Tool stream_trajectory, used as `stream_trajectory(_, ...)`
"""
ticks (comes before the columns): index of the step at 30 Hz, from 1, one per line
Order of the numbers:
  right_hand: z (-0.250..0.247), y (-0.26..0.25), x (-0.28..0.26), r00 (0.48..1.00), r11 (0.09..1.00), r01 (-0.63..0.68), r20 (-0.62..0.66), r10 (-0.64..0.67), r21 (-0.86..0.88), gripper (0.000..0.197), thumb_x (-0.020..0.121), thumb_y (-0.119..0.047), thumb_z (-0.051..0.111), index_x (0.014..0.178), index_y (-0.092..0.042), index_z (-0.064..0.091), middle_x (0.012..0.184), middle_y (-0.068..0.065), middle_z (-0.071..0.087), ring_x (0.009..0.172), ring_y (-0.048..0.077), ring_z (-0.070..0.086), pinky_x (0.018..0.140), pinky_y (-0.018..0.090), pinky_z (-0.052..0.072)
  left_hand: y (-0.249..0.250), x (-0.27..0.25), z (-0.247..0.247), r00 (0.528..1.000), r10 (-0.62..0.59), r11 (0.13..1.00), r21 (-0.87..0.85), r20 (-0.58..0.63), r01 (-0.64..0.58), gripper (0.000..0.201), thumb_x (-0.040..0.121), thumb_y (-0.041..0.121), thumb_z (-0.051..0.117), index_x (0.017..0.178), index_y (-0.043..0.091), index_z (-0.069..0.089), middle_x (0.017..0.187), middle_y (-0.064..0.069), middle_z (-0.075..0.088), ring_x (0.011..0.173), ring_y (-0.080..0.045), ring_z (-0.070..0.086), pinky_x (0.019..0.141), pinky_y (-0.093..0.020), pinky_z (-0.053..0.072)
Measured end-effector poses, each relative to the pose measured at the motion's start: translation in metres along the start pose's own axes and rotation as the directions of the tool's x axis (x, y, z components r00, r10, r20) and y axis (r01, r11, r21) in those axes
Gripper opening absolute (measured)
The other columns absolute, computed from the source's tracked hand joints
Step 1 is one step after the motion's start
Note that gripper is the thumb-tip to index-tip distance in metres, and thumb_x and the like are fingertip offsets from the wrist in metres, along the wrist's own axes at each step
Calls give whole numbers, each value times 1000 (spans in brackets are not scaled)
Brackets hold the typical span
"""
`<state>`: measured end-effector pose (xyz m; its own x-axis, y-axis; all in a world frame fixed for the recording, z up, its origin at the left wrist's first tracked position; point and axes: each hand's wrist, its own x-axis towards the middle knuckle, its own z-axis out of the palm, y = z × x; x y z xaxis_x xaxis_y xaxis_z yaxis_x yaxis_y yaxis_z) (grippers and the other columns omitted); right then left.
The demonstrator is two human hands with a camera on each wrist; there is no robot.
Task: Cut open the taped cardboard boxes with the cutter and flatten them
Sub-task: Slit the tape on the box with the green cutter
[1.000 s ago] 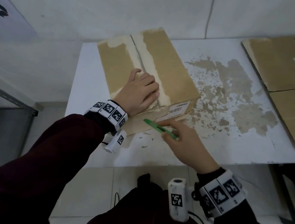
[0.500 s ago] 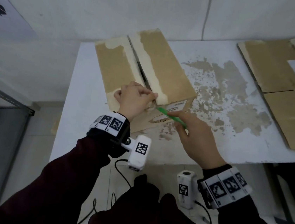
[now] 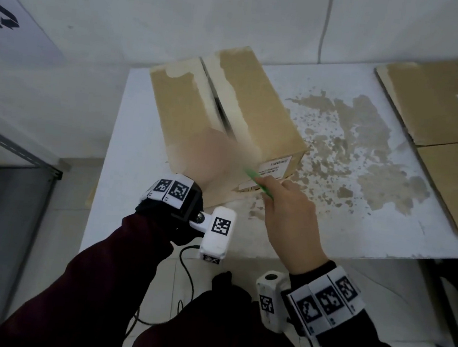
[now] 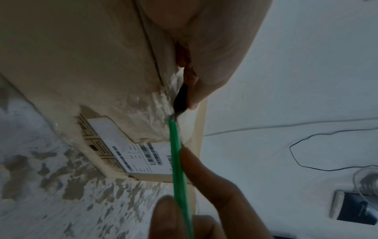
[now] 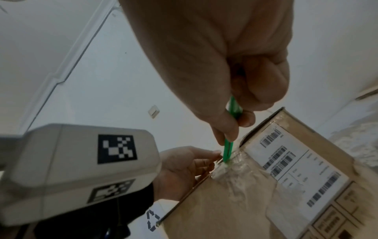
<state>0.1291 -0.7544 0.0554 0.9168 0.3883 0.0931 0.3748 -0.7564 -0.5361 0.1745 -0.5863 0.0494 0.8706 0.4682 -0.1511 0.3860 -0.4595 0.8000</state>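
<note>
A brown cardboard box [image 3: 246,112] stands on the white table [image 3: 358,231], its top seam partly split. Crinkled clear tape [image 5: 239,173] covers the seam on its near end, beside a white shipping label [image 5: 296,163]. My right hand [image 3: 266,186] pinches a thin green cutter [image 5: 227,150], whose tip touches the tape at the upper edge of that end. My left hand [image 5: 206,161] grips the box's near upper edge right beside the cutter tip; it is motion-blurred in the head view. The blade itself is too small to make out.
Flattened cardboard sheets [image 3: 434,111] lie on the table's right side. Brown scuffed patches [image 3: 362,148] mark the tabletop between them and the box. A white wall rises behind, and a grey metal shelf [image 3: 10,154] stands at the left. A black cable [image 4: 306,155] trails on the floor.
My left hand left the box top, where it lay flat, and curled onto the near upper edge. The right hand brought the cutter tip up to the tape there.
</note>
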Motion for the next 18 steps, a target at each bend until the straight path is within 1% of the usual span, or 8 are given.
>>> stream_trajectory(2, 0, 0, 5, 1000, 998, -7, 28, 5, 60, 37, 91, -5, 52, 124, -22, 58, 84, 9, 58, 73, 28, 54, 57, 34, 37, 0, 3, -2, 999, -32, 999, -36, 15, 33, 14, 82, 38, 70, 71, 31, 66, 90, 19, 49, 103, -9, 25, 107, -38, 16)
stream_trajectory(4, -2, 0, 7, 998, 995, -14, 60, 8, 100, 34, 93, -7, 50, 123, -20, 58, 87, 10, 62, 78, 29, 56, 64, 38, 43, 0, 5, -2, 998, -54, 995, -83, 29, 56, 20, 80, 38, 72, 62, 33, 65, 89, 20, 51, 110, -11, 30, 109, -39, 18)
stream_trajectory(7, -7, 2, 4, 999, 996, -7, 52, 2, 92, 38, 92, -7, 51, 125, -25, 58, 87, 10, 62, 78, 28, 57, 67, 40, 47, 0, 5, 0, 996, -67, 993, -95, 51, 71, 25, 76, 38, 74, 53, 37, 65, 92, 17, 57, 121, -17, 39, 108, -42, 20)
stream_trajectory(9, -7, 1, 5, 999, 997, -16, 51, 12, 74, 39, 93, -7, 50, 125, -27, 58, 87, 9, 62, 78, 27, 57, 66, 38, 45, 1, 3, -1, 995, -77, 991, -104, 65, 84, 19, 70, 44, 73, 52, 41, 67, 86, 16, 60, 120, -20, 44, 108, -46, 25)
stream_trajectory(11, -6, -2, 7, 999, 999, -29, 47, 27, 45, 38, 93, -6, 48, 124, -25, 58, 85, 8, 61, 78, 26, 56, 62, 34, 37, 3, 2, -2, 994, -81, 988, -126, 75, 90, 10, 62, 49, 70, 55, 43, 68, 75, 18, 61, 118, -20, 48, 108, -49, 30)
stream_trajectory(13, -5, -3, 5, 999, 999, -26, 37, 25, 44, 38, 93, -6, 48, 125, -24, 58, 85, 8, 60, 79, 27, 56, 62, 34, 36, 5, 1, 0, 994, -80, 989, -116, 74, 88, 14, 66, 47, 71, 55, 38, 68, 72, 18, 60, 119, -17, 46, 109, -45, 27)
stream_trajectory(16, -4, -1, 0, 1000, 996, -11, 6, 10, 86, 41, 91, -6, 51, 127, -26, 58, 88, 10, 62, 79, 29, 57, 66, 39, 45, 5, 1, 1, 995, -92, 988, -117, 49, 97, 22, 73, 39, 73, 52, 36, 66, 72, 19, 58, 117, -15, 42, 109, -42, 23)
stream_trajectory(18, -3, 0, 0, 1000, 996, -10, -2, 10, 87, 41, 91, -5, 51, 126, -26, 58, 87, 10, 61, 77, 29, 57, 63, 38, 44, 3, 1, 1, 995, -97, 986, -129, 37, 101, 24, 75, 37, 73, 53, 36, 66, 81, 14, 60, 117, -14, 37, 109, -38, 21)
